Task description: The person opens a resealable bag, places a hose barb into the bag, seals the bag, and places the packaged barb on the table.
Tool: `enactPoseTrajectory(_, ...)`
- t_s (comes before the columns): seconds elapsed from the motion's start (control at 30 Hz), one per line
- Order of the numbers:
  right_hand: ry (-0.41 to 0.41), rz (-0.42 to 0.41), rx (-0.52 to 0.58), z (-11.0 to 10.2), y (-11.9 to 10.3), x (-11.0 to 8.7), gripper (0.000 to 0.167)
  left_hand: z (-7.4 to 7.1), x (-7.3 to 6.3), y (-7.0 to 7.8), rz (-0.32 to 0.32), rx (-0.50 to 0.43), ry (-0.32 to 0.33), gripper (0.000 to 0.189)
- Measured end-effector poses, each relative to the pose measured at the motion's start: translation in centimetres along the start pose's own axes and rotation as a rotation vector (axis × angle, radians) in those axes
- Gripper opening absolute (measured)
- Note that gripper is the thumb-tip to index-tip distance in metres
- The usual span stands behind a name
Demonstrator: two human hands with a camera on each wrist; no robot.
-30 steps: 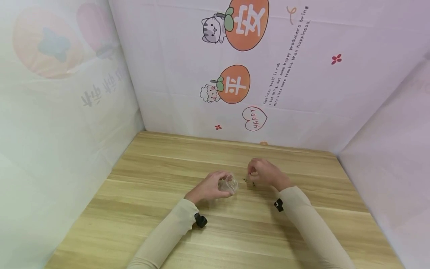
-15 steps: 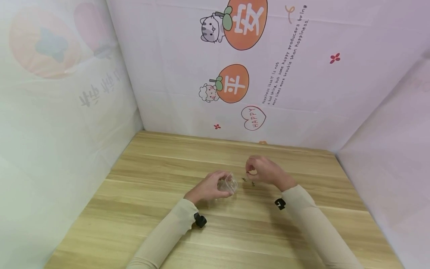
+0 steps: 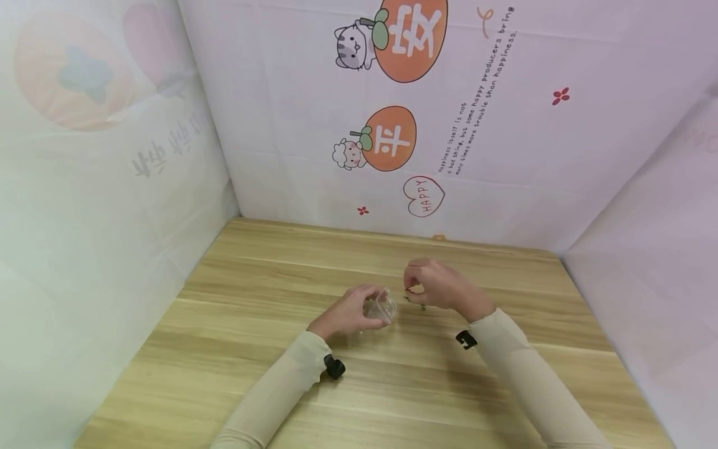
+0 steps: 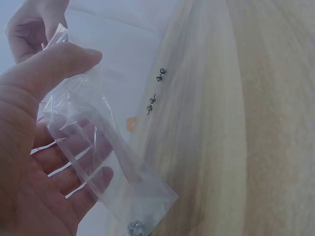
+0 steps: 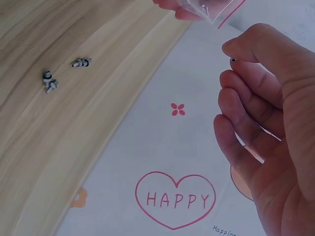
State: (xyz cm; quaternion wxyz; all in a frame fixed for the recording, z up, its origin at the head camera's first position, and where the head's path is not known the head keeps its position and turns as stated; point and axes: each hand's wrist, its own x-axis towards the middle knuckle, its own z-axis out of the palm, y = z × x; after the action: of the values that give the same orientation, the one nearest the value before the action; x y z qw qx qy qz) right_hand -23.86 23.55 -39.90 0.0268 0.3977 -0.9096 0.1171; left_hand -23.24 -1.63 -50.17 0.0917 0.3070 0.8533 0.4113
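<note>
My left hand (image 3: 344, 313) holds a clear plastic zip bag (image 4: 142, 184) by its upper part, thumb on one side and fingers on the other, with its mouth spread toward the right. A few small metal pieces (image 4: 138, 228) lie in the bag's bottom corner. Just right of the mouth, my right hand (image 3: 443, 288) pinches a tiny piece between thumb and forefinger. Only its dark end (image 5: 234, 60) shows, so I cannot tell its kind. Under that hand, two groups of small metal screws (image 5: 49, 82) with nuts or washers lie on the table.
The wood-grain table (image 3: 269, 262) is bounded by white printed sheets at the back (image 3: 291, 156), left and right. Black camera mounts (image 3: 335, 366) sit on both wrists, over light sleeves.
My right hand has moved a little left toward the bag's mouth, still pinching the tiny piece. My left hand and the bag stay nearly in place.
</note>
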Motion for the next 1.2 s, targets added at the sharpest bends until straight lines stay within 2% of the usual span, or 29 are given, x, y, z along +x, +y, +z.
enactPoseTrajectory(0.27,0.006,-0.047,0.014,0.2,-0.7,0.4,0.009,0.0,0.0,-0.1,0.003,-0.006,-0.004,0.072)
enactPoseTrajectory(0.53,-0.016,-0.031,0.031,0.5,-1.7,0.9,0.010,0.1,0.1,-0.4,0.018,-0.016,0.000,0.059)
enactPoseTrajectory(0.87,0.037,-0.058,0.099,1.6,-1.9,1.4,0.010,-0.1,0.0,-0.2,0.002,-0.046,-0.005,0.058)
enactPoseTrajectory(1.2,0.056,-0.057,0.173,2.7,-2.1,1.6,0.010,-0.2,0.0,-0.5,0.019,-0.021,-0.004,0.058)
